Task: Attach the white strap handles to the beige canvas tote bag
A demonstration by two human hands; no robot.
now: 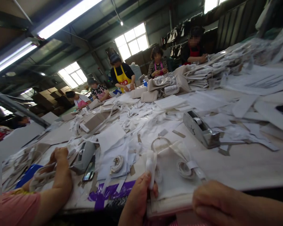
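Note:
My left hand (141,196) is at the bottom centre, its fingers pinched on a small white folded piece (151,168) that stands up from the near edge of a white cloth bag (169,171). My right hand (217,201) lies closed at the bottom right, pressed against the bag's near edge; what it holds, if anything, is hidden. The bag lies flat on the table (245,163) with a white cord handle (159,141) looped at its far end and a coiled white tape (186,168) on top.
A co-worker's arm in a pink sleeve (56,182) reaches in at the left, holding white cords. A metal tape dispenser (200,128) sits right of centre, another (83,157) beside a phone (89,171). Paper scraps, strips and bag stacks cover the table. Several people work along the far side.

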